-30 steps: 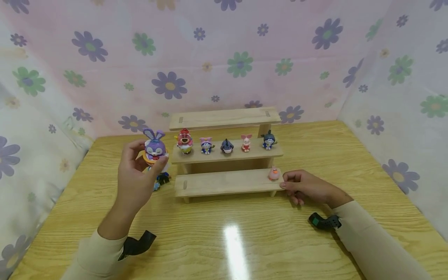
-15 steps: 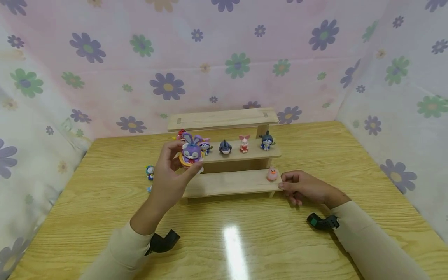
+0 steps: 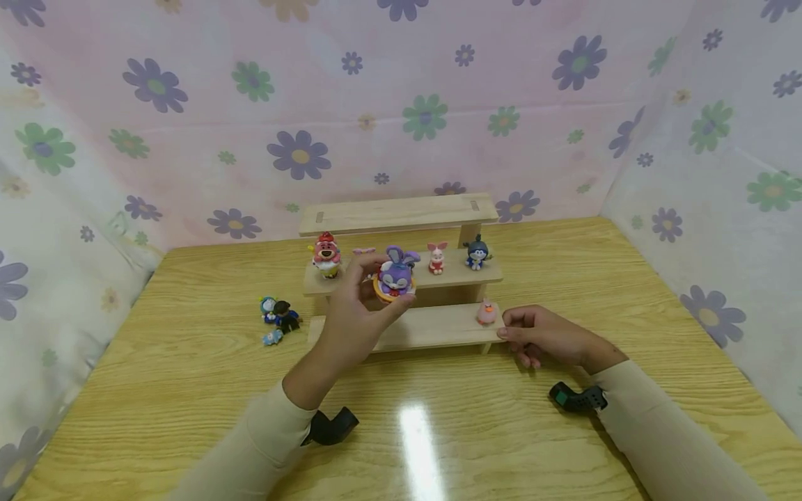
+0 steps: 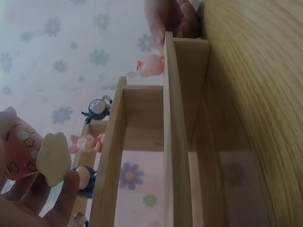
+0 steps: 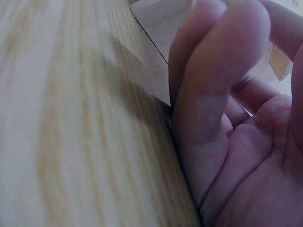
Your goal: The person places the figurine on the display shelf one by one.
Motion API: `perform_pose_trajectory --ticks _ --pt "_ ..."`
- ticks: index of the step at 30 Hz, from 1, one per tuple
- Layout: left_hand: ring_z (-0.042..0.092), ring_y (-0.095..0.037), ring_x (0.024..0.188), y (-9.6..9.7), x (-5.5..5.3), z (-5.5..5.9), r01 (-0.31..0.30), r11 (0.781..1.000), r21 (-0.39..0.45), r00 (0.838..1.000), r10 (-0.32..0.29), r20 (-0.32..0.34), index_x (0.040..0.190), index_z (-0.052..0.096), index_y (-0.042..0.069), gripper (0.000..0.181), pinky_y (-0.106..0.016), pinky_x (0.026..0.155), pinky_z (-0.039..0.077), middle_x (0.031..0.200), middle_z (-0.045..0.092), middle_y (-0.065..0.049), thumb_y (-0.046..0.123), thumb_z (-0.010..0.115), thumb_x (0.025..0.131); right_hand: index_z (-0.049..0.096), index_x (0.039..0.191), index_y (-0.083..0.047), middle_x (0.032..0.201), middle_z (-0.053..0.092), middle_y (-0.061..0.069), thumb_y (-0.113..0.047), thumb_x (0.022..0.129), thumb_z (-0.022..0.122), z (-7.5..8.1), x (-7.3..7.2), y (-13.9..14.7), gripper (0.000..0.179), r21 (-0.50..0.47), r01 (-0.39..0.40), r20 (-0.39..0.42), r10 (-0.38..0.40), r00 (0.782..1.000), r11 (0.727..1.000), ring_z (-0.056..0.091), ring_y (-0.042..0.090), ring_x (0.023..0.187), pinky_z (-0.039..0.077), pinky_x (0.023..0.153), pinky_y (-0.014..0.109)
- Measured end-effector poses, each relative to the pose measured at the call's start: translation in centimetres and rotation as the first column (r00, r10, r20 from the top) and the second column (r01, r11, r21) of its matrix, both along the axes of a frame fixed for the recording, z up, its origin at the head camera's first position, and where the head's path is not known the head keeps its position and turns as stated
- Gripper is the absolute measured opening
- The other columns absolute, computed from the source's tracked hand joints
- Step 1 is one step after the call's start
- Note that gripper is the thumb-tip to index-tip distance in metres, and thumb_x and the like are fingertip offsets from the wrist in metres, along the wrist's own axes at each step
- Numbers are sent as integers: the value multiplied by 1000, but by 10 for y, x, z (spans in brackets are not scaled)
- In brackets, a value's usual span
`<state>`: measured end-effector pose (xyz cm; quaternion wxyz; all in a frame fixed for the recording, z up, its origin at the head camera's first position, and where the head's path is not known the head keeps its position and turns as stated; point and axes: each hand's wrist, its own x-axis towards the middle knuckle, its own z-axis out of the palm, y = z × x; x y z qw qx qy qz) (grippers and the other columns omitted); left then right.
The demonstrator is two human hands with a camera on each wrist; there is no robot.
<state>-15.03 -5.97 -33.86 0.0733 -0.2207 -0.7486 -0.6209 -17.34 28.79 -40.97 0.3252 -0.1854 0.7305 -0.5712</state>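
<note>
My left hand [image 3: 357, 313] pinches a purple rabbit figurine [image 3: 396, 277] seated in an orange-rimmed cup, holding it in front of the middle step of a three-step wooden display shelf [image 3: 432, 327]. The left wrist view shows the cup's pink, star-patterned side [image 4: 21, 151] and a white piece [image 4: 54, 158] under it, between the fingers. With thumb and forefinger, my right hand [image 3: 551, 337] grips the right end of the lowest step, right beside a pink bird figurine [image 3: 486, 312]. Its other fingers curl near the tabletop in the right wrist view.
On the middle step stand a red bear figurine [image 3: 326, 255], a pink piglet [image 3: 436, 257] and a dark-hooded figurine [image 3: 477, 252]; others there are partly hidden behind my left hand. Several small figurines, one in black [image 3: 286, 316], are on the table [image 3: 188, 390] left of the shelf.
My left hand has carried the rabbit figurine rightward, from left of the shelf to in front of its middle. The right hand has stayed at the shelf's end.
</note>
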Motion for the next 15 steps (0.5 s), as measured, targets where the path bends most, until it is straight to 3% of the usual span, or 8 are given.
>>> perform_pose_trajectory --ticks 8,15 --pt "66 -16 94 20 -3 -6 35 997 -64 999 -33 39 139 52 13 58 -26 77 59 119 58 -8 21 79 88 46 101 13 67 58 2 -22 105 53 0 1 -1 36 2 -2 0 2 1000 1000 56 10 50 52 47 27" --pt "65 -16 105 38 -4 -15 80 993 -81 994 -74 79 137 52 14 58 -30 81 59 122 61 -6 21 80 87 48 100 11 67 59 2 -23 105 54 -1 0 0 35 12 6 8 -6 1000 1000 57 10 51 52 47 28"
